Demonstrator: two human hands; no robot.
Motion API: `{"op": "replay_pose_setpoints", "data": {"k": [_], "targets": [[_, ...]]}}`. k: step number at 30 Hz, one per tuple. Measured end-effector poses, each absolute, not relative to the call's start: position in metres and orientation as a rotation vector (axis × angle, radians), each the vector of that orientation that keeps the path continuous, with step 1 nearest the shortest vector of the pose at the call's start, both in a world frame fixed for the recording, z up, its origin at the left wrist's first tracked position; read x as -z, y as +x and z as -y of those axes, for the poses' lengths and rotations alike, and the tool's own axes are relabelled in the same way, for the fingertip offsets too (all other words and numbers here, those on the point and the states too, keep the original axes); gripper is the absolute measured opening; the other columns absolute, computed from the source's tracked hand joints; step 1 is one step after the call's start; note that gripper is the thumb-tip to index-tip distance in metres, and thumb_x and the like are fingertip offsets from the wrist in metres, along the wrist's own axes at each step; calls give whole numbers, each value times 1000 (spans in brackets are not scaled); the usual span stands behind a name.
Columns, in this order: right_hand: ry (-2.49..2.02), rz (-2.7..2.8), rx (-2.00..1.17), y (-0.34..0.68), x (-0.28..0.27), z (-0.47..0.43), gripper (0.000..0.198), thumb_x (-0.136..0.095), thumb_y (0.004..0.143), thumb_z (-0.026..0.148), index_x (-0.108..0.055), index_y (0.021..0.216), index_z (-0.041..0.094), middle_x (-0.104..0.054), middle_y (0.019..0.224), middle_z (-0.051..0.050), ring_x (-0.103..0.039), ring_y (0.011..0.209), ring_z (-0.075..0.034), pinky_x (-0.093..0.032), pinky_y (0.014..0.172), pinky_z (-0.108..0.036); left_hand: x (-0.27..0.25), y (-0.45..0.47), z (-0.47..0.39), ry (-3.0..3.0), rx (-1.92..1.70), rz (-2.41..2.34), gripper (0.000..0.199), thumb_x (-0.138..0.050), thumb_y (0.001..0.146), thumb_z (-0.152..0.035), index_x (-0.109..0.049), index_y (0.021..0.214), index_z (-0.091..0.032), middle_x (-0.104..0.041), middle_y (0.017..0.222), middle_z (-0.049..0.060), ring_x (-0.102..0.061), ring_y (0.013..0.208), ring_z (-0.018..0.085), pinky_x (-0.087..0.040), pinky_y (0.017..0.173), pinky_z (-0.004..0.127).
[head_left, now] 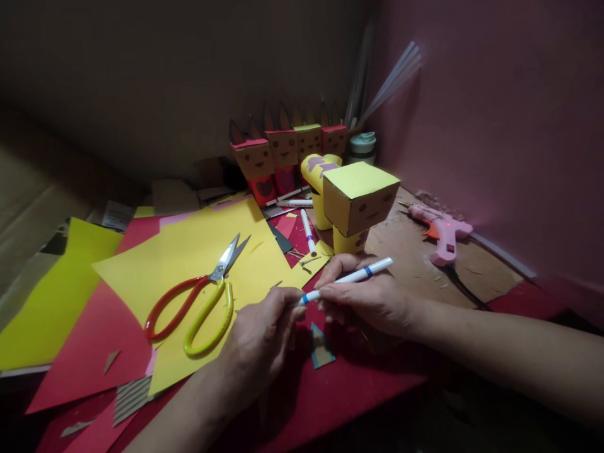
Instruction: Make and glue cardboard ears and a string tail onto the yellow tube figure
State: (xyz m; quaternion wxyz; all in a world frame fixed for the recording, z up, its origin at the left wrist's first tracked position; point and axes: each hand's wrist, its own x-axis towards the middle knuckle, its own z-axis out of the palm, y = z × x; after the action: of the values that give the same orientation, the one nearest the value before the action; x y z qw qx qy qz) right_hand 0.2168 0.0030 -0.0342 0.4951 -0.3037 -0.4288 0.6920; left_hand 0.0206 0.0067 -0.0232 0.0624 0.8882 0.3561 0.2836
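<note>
Both hands meet on a white marker with blue bands (375, 267), held at a slant above the red table. My left hand (259, 330) pinches its lower left end, which the fingers partly hide. Fingers of my right hand (365, 299) close around the marker's middle, and its other end sticks out to the upper right. Below the hands lies a small pointed cardboard piece with blue edges (323, 352). Just behind my right hand stands a cardboard box-head figure with a yellow top (356, 198), its body yellow with purple patches.
Scissors with red and yellow handles (214, 283) lie on yellow paper (264, 258) at left. Several box-head figures (283, 151) stand at the back. A pink glue gun (443, 233) rests on cardboard at right, its cord running toward the front. A purple-banded marker (308, 231) lies mid-table.
</note>
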Motion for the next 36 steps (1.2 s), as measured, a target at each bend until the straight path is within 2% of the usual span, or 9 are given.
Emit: {"op": "replay_pose_setpoints", "data": {"k": [4, 8, 12, 15, 19, 24, 27, 36], "targets": [[-818, 1054, -1724, 213, 35, -4, 20, -75, 76, 28, -60, 78, 15, -63, 59, 1, -54, 48, -7, -39, 44, -18, 28, 19, -14, 2794, -781, -1007, 10, -42, 95, -21, -50, 101, -24, -66, 70, -5, -60, 51, 11, -41, 49, 20], [-851, 1285, -1625, 215, 33, -6, 36, -77, 71, 29, -53, 95, 18, -59, 70, 3, -55, 57, -10, -45, 54, -23, 18, 16, -19, 2630, -883, -1209, 9, -44, 93, -22, -53, 96, -23, -65, 69, -4, -59, 54, 11, -42, 52, 21], [-961, 1997, -1173, 222, 24, -2, 56, -77, 69, 28, -50, 117, 16, -59, 98, -7, -56, 83, -18, -50, 74, -35, 6, 14, -24, 2203, -1022, -1472, 8, -49, 92, -27, -56, 91, -23, -67, 78, -2, -62, 67, 10, -45, 56, 20], [-883, 2444, -881, 226, 16, 2, 66, -75, 70, 30, -48, 126, 9, -56, 112, -14, -52, 99, -25, -48, 87, -41, 7, 15, -28, 2115, -1013, -1520, 11, -52, 90, -32, -59, 88, -24, -67, 82, -1, -62, 73, 13, -46, 59, 24], [-829, 2643, -721, 225, 15, 4, 56, -66, 76, 27, -50, 126, 5, -54, 112, -16, -49, 98, -26, -48, 85, -41, 11, 17, -30, 2056, -983, -1553, 15, -54, 89, -36, -59, 87, -23, -67, 82, 0, -60, 71, 14, -46, 59, 26], [-772, 2663, -666, 222, 19, 3, 47, -59, 80, 25, -51, 122, 5, -54, 111, -15, -48, 98, -25, -47, 86, -40, 7, 19, -29, 1950, -1010, -1503, 13, -54, 88, -32, -61, 84, -21, -67, 78, -1, -59, 70, 13, -46, 61, 26], [-774, 2655, -697, 223, 19, 2, 47, -58, 80, 25, -51, 122, 5, -54, 110, -15, -48, 96, -24, -48, 85, -39, 4, 18, -29, 1870, -1024, -1440, 13, -56, 88, -30, -62, 82, -20, -66, 77, -1, -56, 66, 11, -46, 64, 25], [-789, 2633, -736, 224, 16, 4, 48, -60, 78, 22, -50, 123, 5, -53, 110, -15, -48, 97, -24, -47, 86, -40, 2, 20, -30, 1722, -1048, -1365, 14, -58, 87, -29, -63, 80, -18, -67, 73, -1, -56, 63, 9, -44, 60, 23]]}}
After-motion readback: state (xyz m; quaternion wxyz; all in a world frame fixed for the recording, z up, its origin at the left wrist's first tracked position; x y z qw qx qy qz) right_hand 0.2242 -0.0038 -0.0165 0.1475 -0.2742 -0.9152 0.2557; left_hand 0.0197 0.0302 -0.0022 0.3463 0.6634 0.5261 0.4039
